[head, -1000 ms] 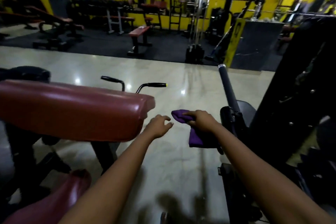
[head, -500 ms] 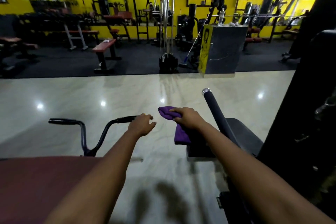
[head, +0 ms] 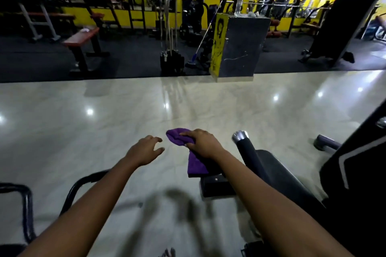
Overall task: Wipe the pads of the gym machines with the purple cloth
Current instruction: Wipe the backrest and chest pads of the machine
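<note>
Gone from view is the maroon pad; right hand (head: pixel 203 144) grips the purple cloth (head: pixel 191 153), bunched and hanging under its palm; left hand (head: pixel 144 150) hovers just beside it, fingers loosely spread, empty.

A glossy pale marble floor (head: pixel 208 106) fills the foreground, spotted with lamp reflections. Beyond it lies dark matting (head: pixel 129 64) below yellow walls (head: pixel 129 14). A red bench (head: pixel 81 37) stands on the left, a rack of upright bars (head: pixel 169 27) in the middle, and a grey-and-yellow block (head: pixel 240 46) beside a leaning mop (head: pixel 200 48).
</note>
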